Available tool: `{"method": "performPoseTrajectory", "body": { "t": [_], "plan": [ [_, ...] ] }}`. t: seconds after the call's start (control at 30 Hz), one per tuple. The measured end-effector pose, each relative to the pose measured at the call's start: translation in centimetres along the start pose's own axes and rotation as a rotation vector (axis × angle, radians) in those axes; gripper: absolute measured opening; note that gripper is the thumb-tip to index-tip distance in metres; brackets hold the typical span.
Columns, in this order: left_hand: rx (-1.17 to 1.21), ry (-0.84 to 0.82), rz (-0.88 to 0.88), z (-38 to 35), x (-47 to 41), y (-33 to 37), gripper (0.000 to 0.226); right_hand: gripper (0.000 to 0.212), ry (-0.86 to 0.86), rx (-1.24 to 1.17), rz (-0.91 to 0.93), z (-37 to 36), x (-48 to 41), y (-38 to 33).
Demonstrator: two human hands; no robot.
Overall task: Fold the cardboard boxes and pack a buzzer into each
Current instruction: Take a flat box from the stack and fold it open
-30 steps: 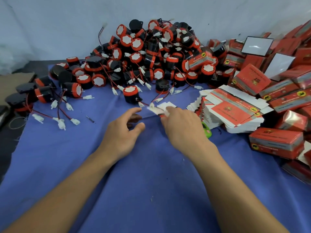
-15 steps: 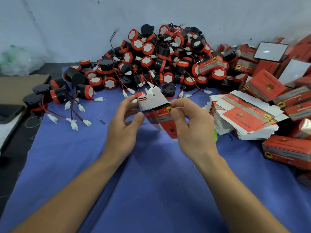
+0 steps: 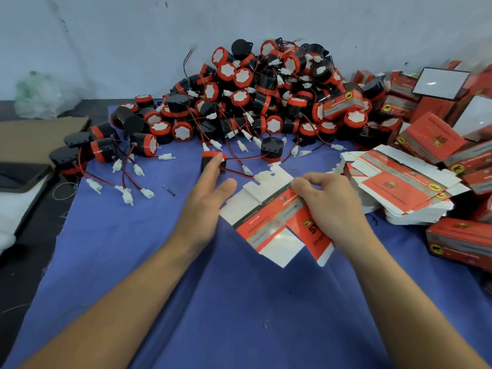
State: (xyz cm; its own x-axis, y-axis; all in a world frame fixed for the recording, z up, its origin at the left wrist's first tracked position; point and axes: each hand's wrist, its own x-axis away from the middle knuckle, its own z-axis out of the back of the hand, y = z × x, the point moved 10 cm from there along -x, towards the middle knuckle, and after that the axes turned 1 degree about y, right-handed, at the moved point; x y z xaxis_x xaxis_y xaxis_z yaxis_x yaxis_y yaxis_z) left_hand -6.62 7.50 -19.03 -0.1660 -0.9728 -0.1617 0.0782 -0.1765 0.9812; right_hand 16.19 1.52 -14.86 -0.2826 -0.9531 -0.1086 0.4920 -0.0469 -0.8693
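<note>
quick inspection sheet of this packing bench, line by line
surface: blue cloth, wrinkled.
job's things: heap of black-and-red round buzzers at the back; stack of flat red-and-white cardboard blanks on the right; closed red boxes far right; one part-folded red-and-white box in hand.
clutter: brown cardboard sheet and clear plastic bag at left.
grippers: left hand open, fingertips on a lone buzzer; right hand pinches the part-folded box.
cables: red-and-black leads with white plugs sprawl loose on the cloth.
surroundings: pale wall behind.
</note>
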Motion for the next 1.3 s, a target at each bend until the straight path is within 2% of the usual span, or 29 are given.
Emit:
{"method": "performPoseTrajectory", "body": {
  "t": [0.1, 0.13, 0.23, 0.27, 0.33, 0.4, 0.47, 0.53, 0.63, 0.7, 0.77, 0.83, 0.9, 0.93, 1.0, 1.07, 1.17, 1.23, 1.3],
  "plan": [
    [0.118, -0.010, 0.019, -0.2, -0.1, 0.0, 0.084, 0.013, -0.102, -0.184, -0.045, -1.3, 0.5, 0.1],
    [0.135, 0.048, 0.001, 0.5, -0.2, 0.3, 0.075, 0.013, -0.069, -0.231, -0.036, -1.1, 0.5, 0.0],
    [0.048, 0.305, -0.101, 3.7, 0.3, 1.6, 0.031, 0.018, 0.190, -0.241, 0.063, 1.0, 0.6, -0.7],
    [0.033, 0.351, -0.133, 4.2, 0.6, 2.0, 0.024, 0.019, 0.272, -0.263, 0.099, 1.7, 0.9, -1.0],
    [-0.004, 0.341, -0.163, 4.0, 0.7, 2.6, 0.026, 0.022, 0.423, -0.363, 0.143, 3.0, 1.6, -1.3],
    [-0.129, 0.264, -0.140, 2.8, 0.6, 2.5, 0.036, 0.031, 0.571, -0.449, 0.222, 4.9, 2.6, -2.0],
    [-0.237, 0.181, -0.122, 1.7, 0.5, 2.1, 0.048, 0.039, 0.647, -0.402, 0.369, 6.2, 3.6, -3.8],
    [-0.264, 0.157, -0.144, 1.3, 0.6, 2.2, 0.056, 0.041, 0.595, -0.315, 0.468, 5.5, 3.9, -5.1],
    [-0.159, 0.202, -0.202, 1.9, 1.0, 3.1, 0.058, 0.039, 0.373, -0.207, 0.446, 1.6, 3.7, -5.3],
    [-0.030, 0.207, -0.245, 2.2, 1.2, 3.7, 0.052, 0.032, 0.232, -0.144, 0.400, -0.9, 3.4, -5.0],
    [0.017, 0.182, -0.293, 1.7, 1.4, 4.3, 0.034, 0.029, 0.144, -0.188, 0.348, -1.8, 3.1, -4.6],
    [0.038, 0.189, -0.306, 1.4, 1.7, 5.0, 0.023, 0.028, 0.199, -0.060, 0.392, -0.9, 3.1, -4.9],
    [0.061, 0.196, -0.303, 1.1, 1.8, 5.7, 0.026, 0.030, 0.377, 0.192, 0.498, 0.6, 4.0, -6.0],
    [0.056, 0.199, -0.299, 0.9, 1.9, 6.0, 0.025, 0.037, 0.468, 0.240, 0.510, 1.3, 4.4, -6.1],
    [0.007, 0.223, -0.283, 0.9, 2.0, 6.4, 0.021, 0.058, 0.568, 0.213, 0.473, 2.1, 4.9, -6.0],
    [-0.085, 0.271, -0.261, 1.4, 2.0, 6.6, 0.015, 0.064, 0.581, 0.212, 0.469, 1.9, 5.0, -6.1],
    [-0.107, 0.291, -0.249, 1.7, 2.2, 6.9, 0.018, 0.038, 0.550, 0.257, 0.511, 1.3, 5.2, -6.5],
    [-0.015, 0.273, -0.227, 1.4, 2.3, 7.1, 0.016, 0.019, 0.495, 0.231, 0.536, 0.9, 4.9, -6.6],
    [0.075, 0.303, -0.167, 1.5, 2.2, 6.9, 0.010, 0.009, 0.470, 0.216, 0.610, 0.8, 5.2, -7.1]
  ]
}}
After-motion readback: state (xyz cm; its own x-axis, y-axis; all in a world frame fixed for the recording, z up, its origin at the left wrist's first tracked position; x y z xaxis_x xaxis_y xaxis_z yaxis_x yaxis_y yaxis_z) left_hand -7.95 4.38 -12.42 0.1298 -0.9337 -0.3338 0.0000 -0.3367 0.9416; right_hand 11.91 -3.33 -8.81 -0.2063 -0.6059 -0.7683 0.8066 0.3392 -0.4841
